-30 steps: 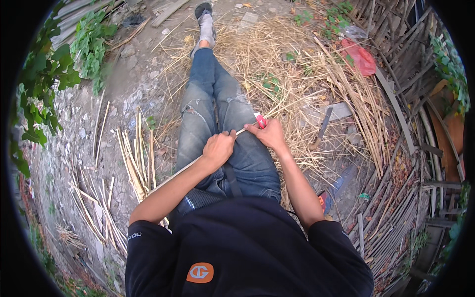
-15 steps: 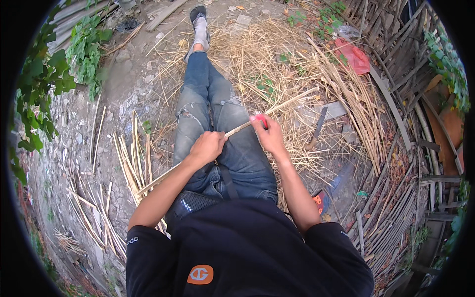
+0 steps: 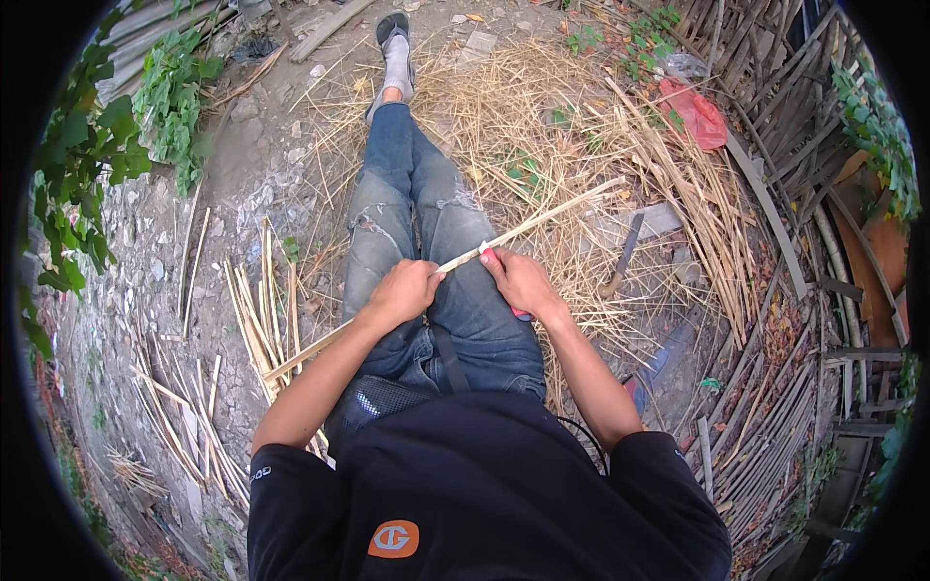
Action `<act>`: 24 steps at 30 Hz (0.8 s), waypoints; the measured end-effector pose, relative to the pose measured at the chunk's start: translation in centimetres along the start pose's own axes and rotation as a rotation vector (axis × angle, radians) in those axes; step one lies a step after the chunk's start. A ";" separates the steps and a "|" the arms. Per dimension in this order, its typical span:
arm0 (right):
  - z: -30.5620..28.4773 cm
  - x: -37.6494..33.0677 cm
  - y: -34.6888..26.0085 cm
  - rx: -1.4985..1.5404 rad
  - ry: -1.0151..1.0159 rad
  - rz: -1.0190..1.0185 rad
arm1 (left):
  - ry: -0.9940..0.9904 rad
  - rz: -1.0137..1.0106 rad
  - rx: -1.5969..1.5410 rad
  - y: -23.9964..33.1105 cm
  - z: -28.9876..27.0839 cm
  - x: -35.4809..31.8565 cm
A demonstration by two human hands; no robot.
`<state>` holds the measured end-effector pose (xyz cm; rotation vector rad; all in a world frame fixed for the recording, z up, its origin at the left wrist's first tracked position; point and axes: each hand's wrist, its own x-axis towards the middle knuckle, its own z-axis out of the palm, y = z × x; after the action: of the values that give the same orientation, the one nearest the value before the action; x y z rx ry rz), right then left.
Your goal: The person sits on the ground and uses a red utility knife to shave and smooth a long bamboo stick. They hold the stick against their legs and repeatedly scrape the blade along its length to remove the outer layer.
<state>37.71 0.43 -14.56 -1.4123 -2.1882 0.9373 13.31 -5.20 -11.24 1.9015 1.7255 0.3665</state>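
Note:
A long pale bamboo strip (image 3: pixel 557 213) lies slantwise over my thighs, its far end up to the right and its near end passing beneath my left forearm. My left hand (image 3: pixel 405 290) is closed around it near the middle. Close by on the right, my right hand (image 3: pixel 521 281) grips what looks like a red-handled knife (image 3: pixel 492 259), pressed against the strip; its blade is too small to make out. Some red also shows under that hand by my thigh. A machete-like knife (image 3: pixel 625 254) with a dark blade lies on the ground to the right.
Split bamboo strips (image 3: pixel 260 310) stand in a bundle left of my legs. Thin shavings (image 3: pixel 523 116) cover the ground ahead. Longer strips (image 3: pixel 702 213) lie at right, near a red plastic bag (image 3: pixel 695 113). A stick fence (image 3: pixel 775 77) borders the right side.
My right hand has drawn back toward me and turned, bringing the red-handled knife down onto the strip near my left hand. The left hand has stayed nearly in place.

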 end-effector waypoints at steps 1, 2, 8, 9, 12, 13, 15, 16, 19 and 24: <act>0.1 0.3 0.9 0.015 0.006 -0.045 | -0.003 -0.003 0.005 0.0 0.0 0.0; 0.2 0.5 1.8 0.030 0.012 -0.089 | -0.001 -0.007 0.010 0.0 0.0 0.0; -1.6 1.2 2.0 0.373 -0.116 0.222 | 0.032 -0.011 0.051 0.4 0.3 -0.5; -2.2 1.2 1.3 0.394 -0.161 0.353 | 0.037 0.005 0.069 0.6 0.3 -0.3; 0.2 1.1 0.9 0.055 0.055 0.075 | 0.038 0.024 0.115 1.6 0.3 -0.3; 0.5 0.6 0.2 0.105 0.014 0.105 | 0.037 0.023 0.129 1.8 0.2 -0.3; 0.5 0.8 -0.8 0.051 -0.046 0.168 | 0.040 0.038 0.159 1.6 0.5 -0.4; 0.4 0.8 -1.2 0.024 -0.076 0.200 | 0.040 0.045 0.173 1.4 0.7 -0.5; -0.7 1.1 -1.6 0.004 -0.129 0.234 | 0.068 0.100 0.208 0.8 0.9 -0.3; -0.9 1.2 2.8 0.081 -0.035 0.213 | 0.062 0.135 0.237 0.2 0.4 -1.2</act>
<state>39.58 2.60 -15.94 -1.6244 -2.0274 1.1179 13.47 -6.42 -11.29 2.2045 1.7499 0.2835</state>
